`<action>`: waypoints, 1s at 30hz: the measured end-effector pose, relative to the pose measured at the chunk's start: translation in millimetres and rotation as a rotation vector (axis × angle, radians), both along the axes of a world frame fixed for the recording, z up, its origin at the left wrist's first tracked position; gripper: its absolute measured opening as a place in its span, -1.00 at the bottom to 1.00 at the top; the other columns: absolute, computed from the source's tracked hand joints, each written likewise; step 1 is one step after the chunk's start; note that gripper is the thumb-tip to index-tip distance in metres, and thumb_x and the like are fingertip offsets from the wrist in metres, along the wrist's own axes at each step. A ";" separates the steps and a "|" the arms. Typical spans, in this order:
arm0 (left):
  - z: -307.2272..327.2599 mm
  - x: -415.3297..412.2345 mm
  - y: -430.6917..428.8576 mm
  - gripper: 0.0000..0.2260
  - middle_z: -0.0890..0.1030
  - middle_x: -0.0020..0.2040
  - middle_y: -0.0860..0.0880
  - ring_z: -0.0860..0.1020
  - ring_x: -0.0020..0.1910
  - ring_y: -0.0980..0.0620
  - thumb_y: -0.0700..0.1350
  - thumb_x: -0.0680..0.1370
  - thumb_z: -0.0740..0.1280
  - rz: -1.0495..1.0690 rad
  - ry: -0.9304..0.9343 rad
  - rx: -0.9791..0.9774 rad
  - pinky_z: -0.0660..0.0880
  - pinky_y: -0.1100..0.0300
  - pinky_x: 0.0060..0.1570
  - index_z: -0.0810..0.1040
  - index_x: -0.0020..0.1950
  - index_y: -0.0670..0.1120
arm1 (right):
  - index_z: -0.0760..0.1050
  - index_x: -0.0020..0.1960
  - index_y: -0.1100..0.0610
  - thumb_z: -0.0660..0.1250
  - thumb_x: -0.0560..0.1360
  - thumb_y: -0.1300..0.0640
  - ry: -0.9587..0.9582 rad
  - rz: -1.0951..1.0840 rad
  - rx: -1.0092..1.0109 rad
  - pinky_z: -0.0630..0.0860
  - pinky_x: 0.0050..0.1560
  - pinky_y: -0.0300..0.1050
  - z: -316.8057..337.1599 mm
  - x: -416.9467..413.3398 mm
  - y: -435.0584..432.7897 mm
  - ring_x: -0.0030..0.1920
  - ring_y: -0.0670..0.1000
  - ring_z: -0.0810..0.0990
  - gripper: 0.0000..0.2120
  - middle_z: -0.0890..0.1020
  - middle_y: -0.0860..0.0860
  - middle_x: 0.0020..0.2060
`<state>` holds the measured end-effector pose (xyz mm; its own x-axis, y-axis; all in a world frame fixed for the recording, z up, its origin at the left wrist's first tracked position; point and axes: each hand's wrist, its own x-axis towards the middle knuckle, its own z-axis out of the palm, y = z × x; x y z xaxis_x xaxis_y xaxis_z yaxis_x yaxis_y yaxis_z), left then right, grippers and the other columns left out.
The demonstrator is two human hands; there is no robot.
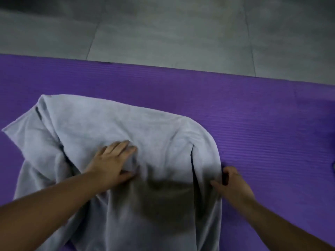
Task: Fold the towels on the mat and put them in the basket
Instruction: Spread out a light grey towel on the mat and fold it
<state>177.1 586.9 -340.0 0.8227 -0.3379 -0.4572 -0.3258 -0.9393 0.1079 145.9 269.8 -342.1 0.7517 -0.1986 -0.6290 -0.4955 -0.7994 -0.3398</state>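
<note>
A large pale grey towel [112, 124] lies rumpled on the purple mat [253, 109], spreading from the left edge of view down to the bottom. My left hand [110, 160] lies flat on the middle of the towel with straight fingers, pressing the cloth. My right hand [233, 185] grips the towel's right edge, fingers curled round the fold. No basket is in view.
Grey tiled floor [172, 33] lies beyond the mat's far edge. A small dark object [333, 165] shows at the right border of the mat. Bare mat extends to the right of the towel.
</note>
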 end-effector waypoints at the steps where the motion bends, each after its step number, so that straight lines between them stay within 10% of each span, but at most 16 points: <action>1: -9.6 2.6 0.2 -0.33 0.61 0.09 -0.18 0.47 0.10 -0.12 0.28 0.23 0.04 -0.051 -0.094 -0.026 0.55 -0.02 -0.11 0.46 0.18 -0.09 | 0.29 -0.30 0.04 0.35 0.44 0.14 -0.028 0.008 -0.021 0.26 -0.31 -0.16 -6.3 1.8 -0.9 -0.29 0.00 0.44 -0.74 0.44 -0.03 -0.33; 8: 3.2 10.7 26.1 -0.72 0.67 -0.09 -0.14 0.63 -0.09 -0.11 -0.16 0.46 0.17 0.177 -0.225 0.037 0.25 0.12 0.03 0.61 0.05 -0.13 | 0.33 -0.34 0.14 0.28 0.39 0.15 -0.528 -0.154 0.071 0.22 -0.25 -0.18 31.3 37.2 18.7 -0.28 0.07 0.39 -0.82 0.42 0.05 -0.33; 13: -19.2 -0.3 135.2 -0.69 0.60 0.03 -0.25 0.55 0.04 -0.19 -0.08 0.53 0.13 0.515 -0.144 0.259 0.36 -0.01 0.17 0.52 0.19 -0.12 | 0.64 -0.08 0.28 0.25 0.33 -0.07 -0.439 0.363 0.325 0.19 0.07 -0.63 20.1 19.9 63.9 -0.07 -0.12 0.52 -0.56 0.57 -0.01 -0.11; 16: -13.8 -14.2 151.1 -0.72 0.55 0.02 -0.25 0.49 0.05 -0.26 -0.21 0.44 0.29 0.622 -0.137 0.361 0.31 -0.17 0.18 0.51 0.15 -0.19 | 0.58 0.03 0.31 0.29 0.42 0.14 -0.449 0.237 0.220 0.29 0.14 -0.44 15.6 15.8 50.9 0.05 0.03 0.54 -0.71 0.58 0.10 -0.02; 19: 11.1 -22.5 104.9 -0.60 0.48 0.21 -0.30 0.42 0.19 -0.33 -0.29 0.38 0.36 0.582 -0.308 0.154 0.20 -0.14 0.26 0.48 0.23 -0.23 | 0.44 0.21 0.23 0.37 0.44 0.17 -0.180 0.125 0.003 0.34 0.17 -0.12 7.8 3.0 30.7 0.16 0.13 0.47 -0.64 0.48 0.13 0.10; 22: 14.2 -20.2 62.1 -0.56 0.58 0.11 -0.29 0.60 -0.05 -0.30 -0.08 0.33 0.21 0.215 -0.396 -0.008 0.48 -0.20 0.00 0.53 0.15 -0.21 | 0.34 0.23 0.15 0.40 0.41 0.06 0.013 0.224 -0.014 0.37 0.04 -0.13 5.1 -13.2 25.6 0.08 0.04 0.47 -0.54 0.41 -0.01 -0.03; 26: 2.1 -18.2 10.1 -0.31 0.55 0.20 -0.17 0.59 0.08 -0.17 0.25 0.25 -0.01 -0.105 -0.107 0.034 0.52 -0.08 0.00 0.55 0.19 -0.06 | 0.32 -0.15 0.02 0.28 0.45 -0.04 0.065 0.436 -0.052 0.25 -0.21 -0.19 12.4 -3.9 23.2 -0.03 0.03 0.53 -0.82 0.54 -0.04 -0.18; 30: -5.0 -24.9 -2.9 -0.54 0.66 -0.13 -0.12 0.64 -0.20 -0.11 0.19 0.25 0.07 -0.112 -0.123 0.015 0.50 0.07 -0.07 0.65 -0.21 -0.02 | 0.33 -0.35 0.01 0.34 0.47 0.14 0.081 0.359 0.090 0.31 -0.39 -0.34 35.8 31.2 -1.9 -0.30 -0.05 0.40 -0.73 0.40 -0.11 -0.42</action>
<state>152.1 584.0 -344.9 0.8303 -0.4243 -0.3614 -0.4382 -0.8976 0.0471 177.1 267.9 -306.3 0.7107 0.1277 -0.6918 -0.2168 -0.8957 -0.3881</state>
